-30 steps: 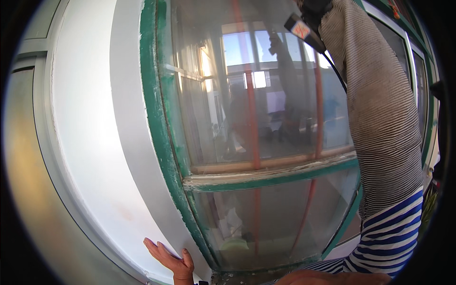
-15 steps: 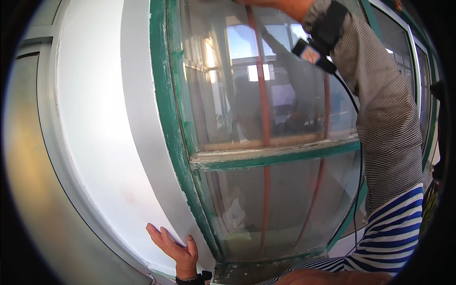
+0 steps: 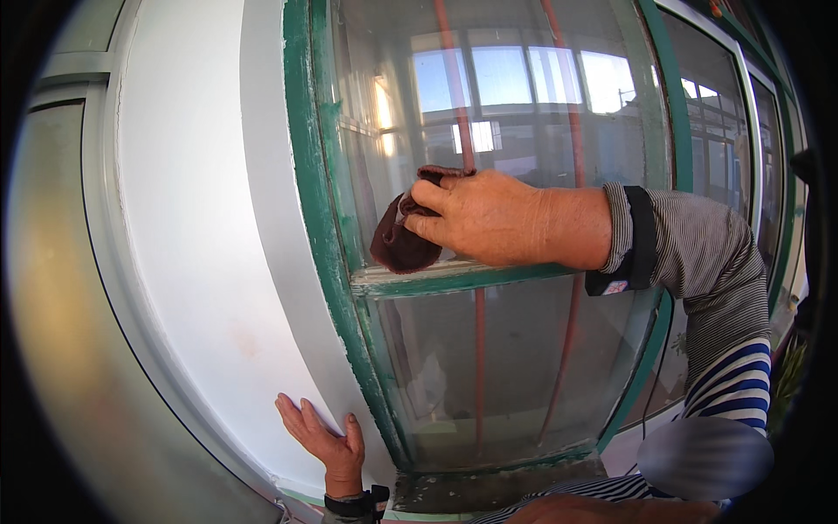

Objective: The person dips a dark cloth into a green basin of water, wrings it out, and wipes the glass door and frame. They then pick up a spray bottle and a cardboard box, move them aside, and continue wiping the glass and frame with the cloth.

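My right hand (image 3: pixel 489 217) grips a dark maroon cloth (image 3: pixel 406 236). It presses the cloth to the upper window pane (image 3: pixel 515 148), near the pane's lower left corner and just above the green crossbar (image 3: pixel 471 281). Part of the cloth hangs below my fingers and part sticks out above them. My left hand (image 3: pixel 323 441) rests with fingers spread on the white wall (image 3: pixel 196 227), low and left of the window. The green window frame (image 3: pixel 327 218) has chipped paint and stands between the wall and the glass.
Below the crossbar is a lower pane (image 3: pixel 515 375), with red vertical bars behind the glass. A grey sill (image 3: pixel 471 491) runs along the window's foot. At far left stands a frosted door panel (image 3: pixel 52 262). A black cable (image 3: pixel 659 371) hangs by my right arm.
My right hand has come down from the top of the window to the bottom of the upper pane, and the cloth now shows. My left hand stays on the wall.
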`<state>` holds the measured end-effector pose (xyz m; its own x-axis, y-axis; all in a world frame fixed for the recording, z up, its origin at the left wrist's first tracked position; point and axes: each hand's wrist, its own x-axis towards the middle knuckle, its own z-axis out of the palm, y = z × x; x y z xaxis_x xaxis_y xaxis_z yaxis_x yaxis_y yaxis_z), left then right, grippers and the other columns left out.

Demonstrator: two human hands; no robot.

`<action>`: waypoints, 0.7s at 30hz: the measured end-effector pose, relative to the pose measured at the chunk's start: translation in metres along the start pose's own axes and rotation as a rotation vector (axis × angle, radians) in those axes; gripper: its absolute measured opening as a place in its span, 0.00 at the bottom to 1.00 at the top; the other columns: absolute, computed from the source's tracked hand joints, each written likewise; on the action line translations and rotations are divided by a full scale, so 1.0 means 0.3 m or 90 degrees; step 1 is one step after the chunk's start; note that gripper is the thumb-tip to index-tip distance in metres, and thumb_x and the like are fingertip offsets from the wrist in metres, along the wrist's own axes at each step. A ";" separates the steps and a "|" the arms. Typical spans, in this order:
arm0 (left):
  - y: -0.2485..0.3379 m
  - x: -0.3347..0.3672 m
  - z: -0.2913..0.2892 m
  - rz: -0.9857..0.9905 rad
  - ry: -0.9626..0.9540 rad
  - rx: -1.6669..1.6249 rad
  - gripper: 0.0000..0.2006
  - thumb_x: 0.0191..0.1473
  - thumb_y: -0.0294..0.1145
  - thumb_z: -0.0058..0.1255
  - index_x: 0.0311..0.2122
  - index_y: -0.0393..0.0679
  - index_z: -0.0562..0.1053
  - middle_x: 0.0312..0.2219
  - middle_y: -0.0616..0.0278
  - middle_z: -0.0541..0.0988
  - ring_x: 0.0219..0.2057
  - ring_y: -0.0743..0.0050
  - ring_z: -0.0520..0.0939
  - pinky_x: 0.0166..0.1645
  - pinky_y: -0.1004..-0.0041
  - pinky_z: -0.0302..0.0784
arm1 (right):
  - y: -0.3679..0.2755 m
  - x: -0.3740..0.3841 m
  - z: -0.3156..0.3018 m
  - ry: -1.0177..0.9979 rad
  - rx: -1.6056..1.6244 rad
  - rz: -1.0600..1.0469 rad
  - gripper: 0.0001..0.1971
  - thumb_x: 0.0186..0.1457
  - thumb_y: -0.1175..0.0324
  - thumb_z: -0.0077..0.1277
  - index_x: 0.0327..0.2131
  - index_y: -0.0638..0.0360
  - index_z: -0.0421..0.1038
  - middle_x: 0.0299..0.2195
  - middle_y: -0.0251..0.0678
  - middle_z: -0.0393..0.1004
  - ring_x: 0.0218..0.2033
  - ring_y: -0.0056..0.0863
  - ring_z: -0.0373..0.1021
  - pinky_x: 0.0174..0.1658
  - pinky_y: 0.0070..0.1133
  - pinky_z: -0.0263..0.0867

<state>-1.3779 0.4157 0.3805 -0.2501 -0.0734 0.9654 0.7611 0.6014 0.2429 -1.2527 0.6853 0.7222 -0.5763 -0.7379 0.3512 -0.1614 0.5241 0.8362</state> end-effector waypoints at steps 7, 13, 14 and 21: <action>-0.017 -0.008 0.000 0.009 -0.009 0.016 0.39 0.54 0.35 0.55 0.69 0.42 0.54 0.70 0.29 0.49 0.70 0.22 0.51 0.69 0.33 0.45 | 0.290 0.160 -0.095 0.146 -0.201 0.138 0.16 0.56 0.68 0.54 0.50 0.49 0.76 0.48 0.42 0.72 0.44 0.42 0.77 0.44 0.33 0.76; -0.028 -0.023 -0.009 0.015 -0.038 0.056 0.40 0.55 0.33 0.52 0.71 0.44 0.50 0.70 0.33 0.48 0.72 0.27 0.49 0.70 0.35 0.45 | 0.627 0.394 -0.246 0.145 -0.285 0.251 0.12 0.56 0.69 0.53 0.45 0.51 0.77 0.45 0.45 0.72 0.50 0.45 0.70 0.49 0.35 0.72; -0.032 -0.027 -0.009 0.021 -0.038 0.047 0.40 0.55 0.35 0.53 0.71 0.44 0.50 0.70 0.31 0.48 0.71 0.25 0.50 0.69 0.33 0.46 | 0.668 0.444 -0.276 0.141 -0.315 0.265 0.13 0.57 0.69 0.53 0.46 0.49 0.77 0.46 0.45 0.71 0.50 0.45 0.70 0.49 0.36 0.72; -0.050 -0.051 -0.007 0.013 -0.047 0.024 0.41 0.54 0.39 0.56 0.69 0.43 0.52 0.68 0.28 0.50 0.69 0.20 0.52 0.66 0.27 0.48 | 0.855 0.634 -0.343 0.221 -0.344 0.432 0.12 0.57 0.68 0.53 0.46 0.50 0.78 0.46 0.49 0.75 0.49 0.48 0.72 0.50 0.39 0.71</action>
<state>-1.3842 0.4063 0.3623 -0.2798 -0.0027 0.9600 0.7436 0.6318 0.2186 -1.3212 0.6357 1.0469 -0.1252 -0.4774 0.8697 0.5670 0.6850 0.4576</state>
